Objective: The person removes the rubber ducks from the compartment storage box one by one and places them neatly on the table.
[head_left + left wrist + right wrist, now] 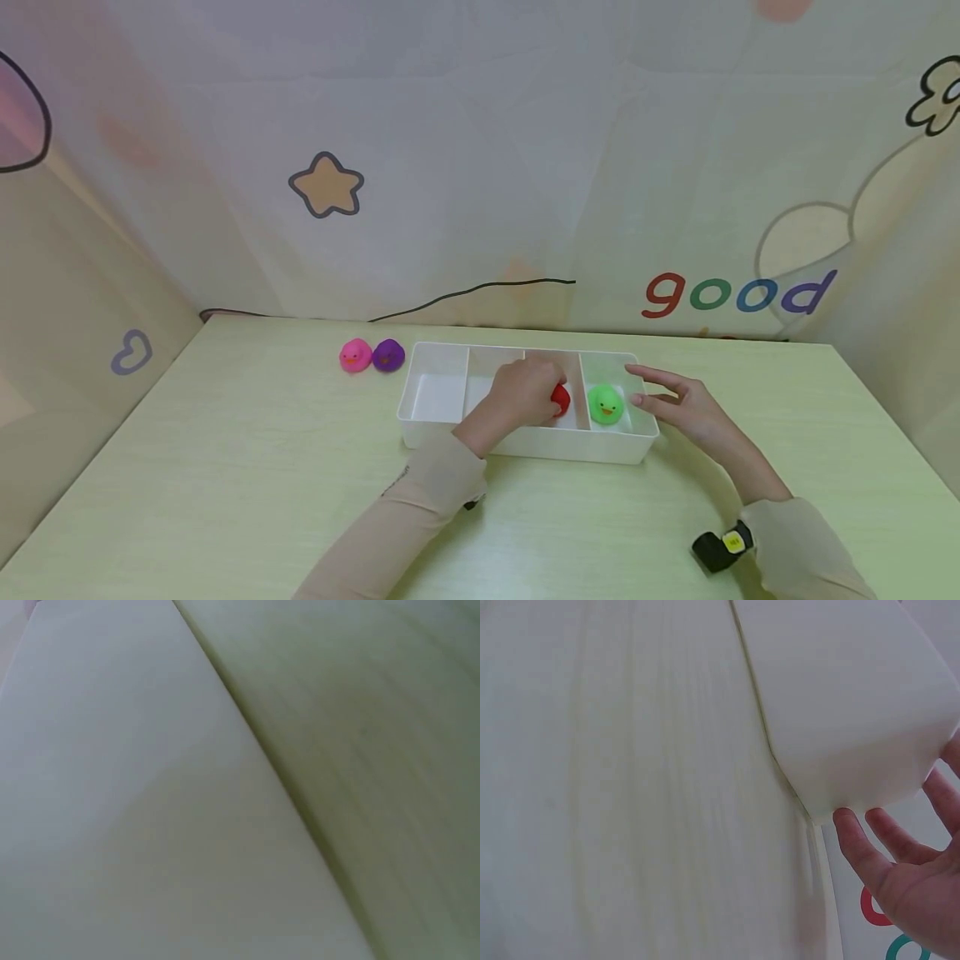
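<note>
My left hand (527, 390) reaches down into the third compartment from the left of a white divided box (521, 446). Its fingers hold a red toy duck (561, 400), mostly covered by the hand. A green toy duck (606, 405) sits in the rightmost compartment. At the box's right end is my right hand (693, 412), its fingers extended against the end wall; the right wrist view shows those fingers (862, 851) touching the white box (855, 697). Only the box's side wall (135, 765) and the tabletop appear in the left wrist view.
On the table (225, 467), left of the box, a pink toy duck (356, 356) and a purple toy duck (388, 356) stand side by side. A printed curtain (465, 167) rises behind the table's back edge. A black wrist camera (720, 547) is on the right wrist.
</note>
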Demonstrator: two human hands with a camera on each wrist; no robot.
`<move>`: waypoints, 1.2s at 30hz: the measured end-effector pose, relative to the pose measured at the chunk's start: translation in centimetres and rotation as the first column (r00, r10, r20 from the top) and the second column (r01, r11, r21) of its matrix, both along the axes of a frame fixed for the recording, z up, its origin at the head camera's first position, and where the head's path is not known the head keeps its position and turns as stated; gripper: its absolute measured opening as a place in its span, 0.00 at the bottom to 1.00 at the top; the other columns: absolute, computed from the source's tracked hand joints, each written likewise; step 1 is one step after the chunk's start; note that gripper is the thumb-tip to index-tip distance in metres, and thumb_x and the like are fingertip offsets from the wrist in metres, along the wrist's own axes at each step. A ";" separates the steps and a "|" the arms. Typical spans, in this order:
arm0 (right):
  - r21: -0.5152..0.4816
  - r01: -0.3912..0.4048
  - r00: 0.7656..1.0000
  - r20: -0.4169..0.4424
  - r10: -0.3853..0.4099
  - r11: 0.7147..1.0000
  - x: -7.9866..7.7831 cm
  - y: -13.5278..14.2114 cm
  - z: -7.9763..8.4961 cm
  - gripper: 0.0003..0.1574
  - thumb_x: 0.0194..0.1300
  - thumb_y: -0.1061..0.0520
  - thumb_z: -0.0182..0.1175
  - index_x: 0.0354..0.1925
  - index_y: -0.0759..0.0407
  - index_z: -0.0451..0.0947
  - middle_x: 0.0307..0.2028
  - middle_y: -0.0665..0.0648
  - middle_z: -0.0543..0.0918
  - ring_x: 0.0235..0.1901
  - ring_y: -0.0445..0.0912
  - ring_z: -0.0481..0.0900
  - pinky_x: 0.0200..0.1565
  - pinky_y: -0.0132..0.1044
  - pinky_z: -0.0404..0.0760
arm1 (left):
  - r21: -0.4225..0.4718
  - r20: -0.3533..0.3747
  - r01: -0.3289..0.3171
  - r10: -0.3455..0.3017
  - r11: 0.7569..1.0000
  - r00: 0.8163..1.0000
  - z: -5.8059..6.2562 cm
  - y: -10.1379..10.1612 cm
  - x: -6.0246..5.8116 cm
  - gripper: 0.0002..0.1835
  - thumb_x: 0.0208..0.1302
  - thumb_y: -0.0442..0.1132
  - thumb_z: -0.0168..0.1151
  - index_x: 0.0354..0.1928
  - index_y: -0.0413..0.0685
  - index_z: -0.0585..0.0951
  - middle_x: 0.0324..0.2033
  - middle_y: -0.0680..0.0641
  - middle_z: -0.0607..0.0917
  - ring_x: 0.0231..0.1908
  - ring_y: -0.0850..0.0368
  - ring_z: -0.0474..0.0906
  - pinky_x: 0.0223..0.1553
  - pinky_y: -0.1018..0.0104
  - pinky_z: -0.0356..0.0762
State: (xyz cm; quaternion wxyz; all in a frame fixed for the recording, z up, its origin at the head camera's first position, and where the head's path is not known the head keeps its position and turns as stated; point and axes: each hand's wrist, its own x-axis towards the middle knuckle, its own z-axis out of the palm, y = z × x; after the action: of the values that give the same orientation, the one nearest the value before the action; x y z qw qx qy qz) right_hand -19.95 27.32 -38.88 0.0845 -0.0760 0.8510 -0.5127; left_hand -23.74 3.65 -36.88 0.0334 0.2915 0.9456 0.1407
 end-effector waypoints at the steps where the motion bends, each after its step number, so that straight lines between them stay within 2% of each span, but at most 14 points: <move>1: -0.001 -0.001 1.000 -0.002 0.001 1.000 0.0 0.0 0.0 0.37 0.63 0.50 0.56 0.65 0.62 0.58 0.67 0.68 0.54 0.58 0.67 0.64 0.54 0.56 0.69 | 0.003 -0.001 0.000 0.000 1.000 1.000 0.0 0.0 0.0 0.11 0.54 0.39 0.65 0.40 0.49 0.81 0.32 0.53 0.80 0.31 0.60 0.70 0.23 0.72 0.70; 12: 0.001 -0.002 1.000 -0.004 0.002 1.000 0.0 0.0 -0.1 0.37 0.64 0.50 0.56 0.65 0.62 0.58 0.67 0.68 0.53 0.58 0.67 0.63 0.54 0.56 0.69 | 0.059 -0.035 0.000 0.002 0.998 0.999 0.4 -0.7 0.2 0.07 0.54 0.41 0.63 0.37 0.54 0.83 0.29 0.56 0.79 0.30 0.61 0.71 0.22 0.71 0.68; 18: 0.000 0.002 1.000 0.001 -0.002 1.000 0.0 0.0 0.0 0.37 0.63 0.50 0.56 0.65 0.62 0.58 0.67 0.67 0.53 0.58 0.67 0.63 0.54 0.56 0.68 | 0.171 -0.011 0.024 -0.023 0.985 1.000 1.2 -2.0 0.3 0.10 0.55 0.39 0.63 0.40 0.53 0.84 0.32 0.56 0.82 0.33 0.60 0.73 0.27 0.73 0.70; 24: -0.001 0.000 1.000 0.005 0.000 1.000 -0.1 0.1 0.0 0.37 0.63 0.50 0.56 0.65 0.62 0.58 0.67 0.67 0.53 0.59 0.67 0.63 0.53 0.55 0.69 | 0.324 0.014 0.059 -0.067 0.944 0.998 1.5 -3.2 0.0 0.13 0.56 0.36 0.63 0.44 0.47 0.83 0.33 0.51 0.84 0.35 0.57 0.76 0.33 0.75 0.71; 31: -0.001 -0.003 1.000 -0.001 0.003 1.000 0.0 0.0 0.0 0.37 0.64 0.50 0.56 0.65 0.62 0.58 0.67 0.67 0.53 0.58 0.67 0.63 0.53 0.56 0.69 | 0.457 0.017 0.074 -0.092 0.886 0.996 1.8 -4.4 -0.2 0.16 0.55 0.36 0.65 0.47 0.43 0.81 0.36 0.49 0.84 0.36 0.59 0.78 0.37 0.72 0.74; 36: -0.012 -0.001 1.000 0.001 0.001 1.000 0.1 0.0 0.1 0.36 0.63 0.51 0.56 0.65 0.63 0.58 0.67 0.67 0.54 0.58 0.67 0.64 0.54 0.56 0.68 | 0.539 0.031 0.060 -0.091 0.840 0.995 2.0 -5.3 -0.1 0.17 0.54 0.34 0.65 0.48 0.42 0.81 0.38 0.48 0.84 0.37 0.58 0.79 0.39 0.70 0.77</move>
State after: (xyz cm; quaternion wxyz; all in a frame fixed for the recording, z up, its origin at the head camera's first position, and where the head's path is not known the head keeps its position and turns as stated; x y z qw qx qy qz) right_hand -19.90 27.29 -38.79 0.0848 -0.0768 0.8478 -0.5179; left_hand -23.83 -1.66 -34.83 -0.0178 0.3222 0.8548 0.4064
